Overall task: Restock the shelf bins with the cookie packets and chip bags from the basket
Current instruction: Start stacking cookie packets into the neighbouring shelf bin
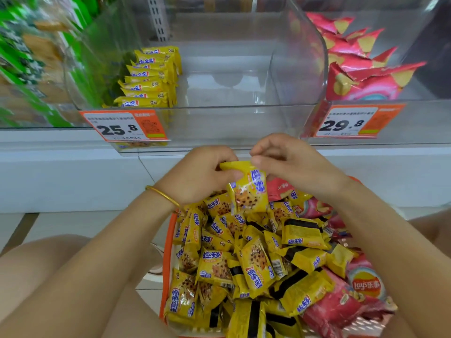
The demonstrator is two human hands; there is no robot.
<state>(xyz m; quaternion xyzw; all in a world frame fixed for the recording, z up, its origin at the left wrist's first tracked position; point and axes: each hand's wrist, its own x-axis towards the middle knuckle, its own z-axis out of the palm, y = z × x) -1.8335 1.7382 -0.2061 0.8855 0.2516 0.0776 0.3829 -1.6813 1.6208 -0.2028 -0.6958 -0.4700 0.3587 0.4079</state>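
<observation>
Yellow packet (249, 191): left hand (195, 176), right hand (288, 162).

— Where's the basket (168, 242)?
— Before the shelf (73, 172), below the middle bin (219, 123). Cookie packets (256, 262) fill it; chip bags (341, 303) lie along its right side.
— And the bins?
— A row of packets (148, 81) stands against the middle bin's left wall. The right bin (419, 123) holds stocked chip bags (353, 69). The left hand (195, 176) and right hand (288, 162) hold a single packet (249, 191) above the basket's far end.

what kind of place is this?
Most likely a shop's snack aisle: clear shelf bins carry orange price tags, 25.8 and 29.8, and an orange basket holds loose cookie packets and chip bags.
</observation>
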